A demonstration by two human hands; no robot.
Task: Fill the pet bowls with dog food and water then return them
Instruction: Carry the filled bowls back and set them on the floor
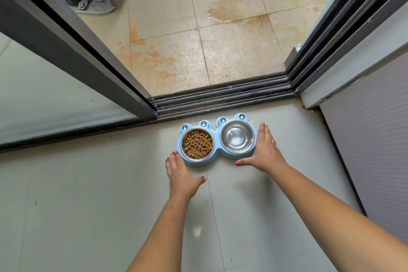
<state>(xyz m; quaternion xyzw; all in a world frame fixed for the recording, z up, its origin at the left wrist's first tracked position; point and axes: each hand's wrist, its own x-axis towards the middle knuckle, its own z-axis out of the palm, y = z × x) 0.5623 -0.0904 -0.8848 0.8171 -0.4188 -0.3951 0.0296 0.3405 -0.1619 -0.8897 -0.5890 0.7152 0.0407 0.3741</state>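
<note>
A light blue frog-shaped double bowl stand (217,129) rests on the grey floor just in front of the sliding door track. Its left steel bowl (197,143) holds brown dog food kibble. The right steel bowl (237,136) looks shiny, with clear water in it. My left hand (181,174) lies with straight fingers at the stand's near left corner, fingertips touching its edge. My right hand (263,150) lies flat along the stand's right side, thumb spread along the near edge.
The dark door track (220,99) runs across right behind the stand. A glass sliding door (66,73) stands on the left and a door frame (331,40) on the right. Beyond lies a stained beige tiled floor (198,40) with a wet patch.
</note>
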